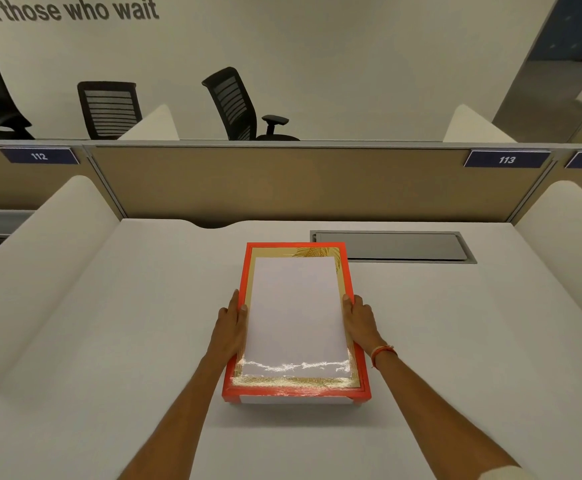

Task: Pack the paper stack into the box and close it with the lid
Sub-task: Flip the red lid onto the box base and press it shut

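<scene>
1. Centrally on the white tabletop point(109, 341) sits an orange-red box point(350, 292), its long sides running away from the person.
2. Inside it shows a gold lining with a leaf print at the far end and a shiny crinkled glare along the near end.
3. A white paper stack point(294, 306) lies flat within the box walls, filling most of the interior and leaving a gold margin at the far and near ends.
4. At the near bottom edge, a pale strip shows beneath the orange rim; whether it is the lid or part of the box cannot be told.
5. The left hand point(232, 323) presses against the left wall of the box, fingers point(237, 301) pointing away and the thumb hooked over the rim, touching the paper's edge.
6. The right hand point(360, 320) mirrors it on the right wall, thumb over the rim by the paper, the other fingers along the outside; a red-orange thread band point(382, 353) circles that wrist.
7. Both hands thus clasp the box between them, each closed on a side wall rather than spread open.
8. Behind the box a grey cable hatch point(391, 245) is set into the tabletop, just beside the box's far right corner.
9. Further back stands a tan partition point(282, 181) with number plates 112 point(38, 156) and 113 point(506, 159), and black office chairs point(237, 105) beyond it.
</scene>
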Available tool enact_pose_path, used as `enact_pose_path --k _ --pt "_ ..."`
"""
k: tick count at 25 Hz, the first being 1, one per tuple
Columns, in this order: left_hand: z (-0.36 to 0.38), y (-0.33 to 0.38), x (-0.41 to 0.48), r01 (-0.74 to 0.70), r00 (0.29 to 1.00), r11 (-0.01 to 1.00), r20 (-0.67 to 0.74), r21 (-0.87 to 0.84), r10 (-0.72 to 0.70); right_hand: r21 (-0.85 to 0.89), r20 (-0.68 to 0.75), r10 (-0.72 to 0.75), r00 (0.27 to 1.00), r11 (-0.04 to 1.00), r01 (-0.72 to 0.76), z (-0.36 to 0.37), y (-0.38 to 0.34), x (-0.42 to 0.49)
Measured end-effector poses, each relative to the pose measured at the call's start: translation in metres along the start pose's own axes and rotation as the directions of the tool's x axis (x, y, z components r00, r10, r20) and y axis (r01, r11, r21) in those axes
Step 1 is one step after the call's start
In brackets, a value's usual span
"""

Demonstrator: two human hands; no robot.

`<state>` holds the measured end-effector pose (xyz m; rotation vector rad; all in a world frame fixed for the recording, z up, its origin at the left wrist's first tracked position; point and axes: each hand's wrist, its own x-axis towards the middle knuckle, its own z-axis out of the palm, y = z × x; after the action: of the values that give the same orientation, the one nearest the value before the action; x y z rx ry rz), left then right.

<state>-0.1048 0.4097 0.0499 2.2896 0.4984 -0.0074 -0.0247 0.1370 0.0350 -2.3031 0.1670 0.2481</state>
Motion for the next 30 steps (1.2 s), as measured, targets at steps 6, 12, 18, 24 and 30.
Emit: enact_pose_path --k 6,12,18,24,30 --pt "0.004 0.000 0.003 -0.005 1.000 1.000 -0.011 0.020 0.006 -0.011 0.006 0.007 1.000 1.000 -0.007 0.004 0.005 0.006" --pt "0.007 -0.009 0.006 0.004 1.000 0.999 0.021 0.034 -0.004 -0.017 0.024 0.028 0.999 0.999 -0.028 0.005 0.008 0.006" --pt "0.017 0.010 0.004 -0.169 0.950 0.877 -0.164 0.449 0.266 -0.407 -0.115 -0.317 0.941 0.880 0.246 0.008 -0.013 -0.010" --pt "0.039 0.010 0.011 -0.348 0.923 0.797 0.032 0.494 0.383 -0.530 0.024 -0.418 0.908 0.765 0.366 0.028 -0.007 -0.010" --pt "0.046 0.001 0.015 -0.342 0.932 0.808 0.063 0.480 0.358 -0.513 0.028 -0.386 0.922 0.786 0.344 0.037 0.001 -0.008"
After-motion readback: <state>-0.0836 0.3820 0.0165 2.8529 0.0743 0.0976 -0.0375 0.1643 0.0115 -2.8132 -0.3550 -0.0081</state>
